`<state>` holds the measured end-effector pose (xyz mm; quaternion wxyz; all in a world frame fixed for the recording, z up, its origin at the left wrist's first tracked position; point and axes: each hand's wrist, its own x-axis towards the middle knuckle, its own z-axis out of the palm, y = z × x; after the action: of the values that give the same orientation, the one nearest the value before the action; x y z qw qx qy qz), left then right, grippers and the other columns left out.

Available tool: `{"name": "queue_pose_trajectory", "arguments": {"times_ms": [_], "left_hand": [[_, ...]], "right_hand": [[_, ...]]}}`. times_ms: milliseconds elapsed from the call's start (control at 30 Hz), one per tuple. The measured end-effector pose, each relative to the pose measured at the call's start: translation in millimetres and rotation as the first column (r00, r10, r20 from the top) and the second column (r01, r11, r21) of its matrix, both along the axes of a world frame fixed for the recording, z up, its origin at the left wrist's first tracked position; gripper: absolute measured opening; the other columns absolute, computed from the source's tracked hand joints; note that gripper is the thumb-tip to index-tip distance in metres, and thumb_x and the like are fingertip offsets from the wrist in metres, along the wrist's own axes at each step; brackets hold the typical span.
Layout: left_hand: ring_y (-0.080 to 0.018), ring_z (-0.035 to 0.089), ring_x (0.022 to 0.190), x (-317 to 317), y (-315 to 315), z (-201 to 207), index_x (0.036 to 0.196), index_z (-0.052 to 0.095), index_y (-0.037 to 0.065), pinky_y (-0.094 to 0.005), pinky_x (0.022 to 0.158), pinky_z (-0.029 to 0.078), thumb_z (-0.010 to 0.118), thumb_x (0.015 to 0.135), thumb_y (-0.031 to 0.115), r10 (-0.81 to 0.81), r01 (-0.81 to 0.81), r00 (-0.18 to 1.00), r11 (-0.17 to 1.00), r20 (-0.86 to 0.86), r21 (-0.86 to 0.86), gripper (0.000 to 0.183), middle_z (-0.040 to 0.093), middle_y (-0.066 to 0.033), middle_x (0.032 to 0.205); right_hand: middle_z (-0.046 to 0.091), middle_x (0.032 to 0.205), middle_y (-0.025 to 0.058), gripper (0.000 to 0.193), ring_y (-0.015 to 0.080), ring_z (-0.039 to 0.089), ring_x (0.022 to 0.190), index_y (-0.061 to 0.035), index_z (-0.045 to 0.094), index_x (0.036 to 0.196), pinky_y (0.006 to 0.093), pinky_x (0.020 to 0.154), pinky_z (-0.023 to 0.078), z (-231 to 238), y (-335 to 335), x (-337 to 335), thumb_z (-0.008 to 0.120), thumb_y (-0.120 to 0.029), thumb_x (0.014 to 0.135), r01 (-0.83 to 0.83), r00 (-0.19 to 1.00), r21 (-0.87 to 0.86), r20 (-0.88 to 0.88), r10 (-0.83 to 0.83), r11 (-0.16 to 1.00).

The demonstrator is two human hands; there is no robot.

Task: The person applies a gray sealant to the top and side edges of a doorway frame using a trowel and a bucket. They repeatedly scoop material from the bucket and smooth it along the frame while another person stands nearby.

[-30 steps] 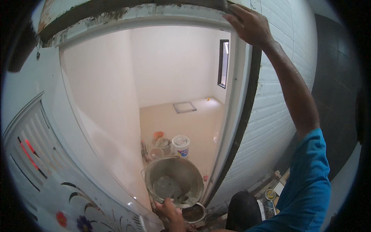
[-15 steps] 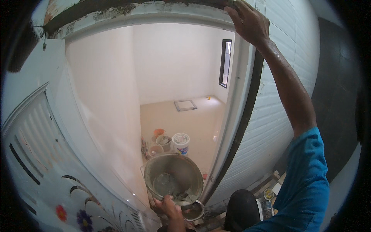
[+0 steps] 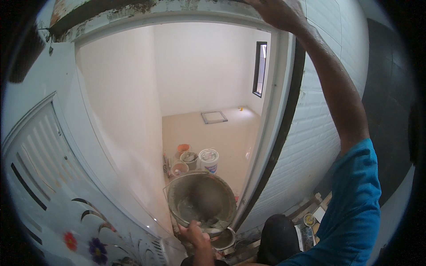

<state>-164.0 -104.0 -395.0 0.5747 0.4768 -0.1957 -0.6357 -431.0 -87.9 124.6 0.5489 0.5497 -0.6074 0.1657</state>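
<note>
My left hand [image 3: 195, 233] is closed on the near rim of a large grey bucket [image 3: 177, 195], tilted so that its inside faces me. Wet grey material [image 3: 212, 223] lies low in the bucket. High up at the right, my right hand [image 3: 280, 14] reaches to the top corner of a white door frame [image 3: 186, 18]. Its fingers are bent against the dark, rough gap [image 3: 102, 14] above the frame, partly cut off by the picture's upper edge. What those fingers hold cannot be made out. Under the bucket, a smaller bowl-like container [image 3: 225, 239] partly shows.
Beyond the doorway, several small pails [image 3: 189, 159] and a white tub [image 3: 208, 158] stand on the floor. A rectangular frame [image 3: 214, 117] lies farther back. A patterned white door [image 3: 62, 146] is at the left, a ribbed white wall [image 3: 306, 146] at the right.
My right hand has slid a little left and upward along the top of the frame. My left hand still grips the bucket, which has barely shifted. The view has tipped slightly.
</note>
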Motion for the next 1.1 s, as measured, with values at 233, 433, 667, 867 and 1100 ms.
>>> {"name": "queue_pose_trajectory", "arguments": {"times_ms": [233,433,667,867,1100], "left_hand": [[-0.0288,0.059,0.113,-3.6,-7.1,-4.6,0.141,0.046,-0.001,-0.0379,0.096,0.049,0.051,0.069,-0.008,0.038,-0.046,0.992,0.996,-0.117,-0.073,0.073,0.057,-0.0175,0.13],[-0.0269,0.057,0.113,-3.3,-3.9,-4.3,0.141,0.045,-0.001,-0.0333,0.093,0.048,0.05,0.068,-0.011,0.027,-0.038,0.992,0.996,-0.121,-0.084,0.075,0.056,-0.0161,0.132],[-0.0303,0.054,0.121,-1.3,-6.3,-2.5,0.148,0.038,0.003,-0.036,0.094,0.048,0.048,0.071,-0.017,0.01,-0.013,0.999,0.998,-0.04,-0.069,0.081,0.049,-0.0164,0.141],[-0.027,0.057,0.112,0.5,-9.4,-12.7,0.143,0.041,-0.003,-0.0347,0.092,0.048,0.052,0.066,-0.01,0.023,-0.024,0.999,0.997,-0.024,-0.072,0.078,0.053,-0.0182,0.134],[-0.0292,0.059,0.108,1.4,-4.9,-0.6,0.138,0.045,-0.002,-0.0364,0.094,0.049,0.051,0.066,-0.01,0.027,-0.029,0.999,0.999,-0.04,-0.035,0.072,0.056,-0.0176,0.128]], "right_hand": [[0.073,0.107,0.0125,0.044,0.0283,0.073,0.095,-0.0085,0.066,0.124,0.0436,0.084,0.059,-36.1,5.9,-46.9,0.052,-0.044,0.103,-0.097,0.992,-0.186,-0.1,0.08,0.978],[0.072,0.089,0.0132,0.037,0.0229,0.069,0.08,-0.0044,0.069,0.107,0.0376,0.071,0.057,-49.5,-37.1,72.7,0.048,-0.034,0.104,-0.155,0.988,-0.139,-0.018,0.154,0.978],[0.054,0.062,0.0004,0.041,0.0103,0.041,0.05,-0.0098,0.061,0.077,0.0319,0.045,0.039,-18.6,-49.3,144.2,0.045,-0.034,0.106,-0.031,0.983,0.149,0.186,0.003,0.988],[0.067,0.075,0.0077,0.042,0.0153,0.06,0.064,-0.007,0.068,0.086,0.0366,0.06,0.051,-22.6,-31.4,115.8,0.046,-0.037,0.105,-0.04,0.979,0.012,0.2,0.037,0.999],[0.073,0.097,0.0134,0.042,0.028,0.069,0.091,-0.0061,0.071,0.097,0.0431,0.084,0.054,-28.6,6.5,68.3,0.049,-0.041,0.103,0.113,0.971,-0.041,0.218,-0.101,0.993]]}}
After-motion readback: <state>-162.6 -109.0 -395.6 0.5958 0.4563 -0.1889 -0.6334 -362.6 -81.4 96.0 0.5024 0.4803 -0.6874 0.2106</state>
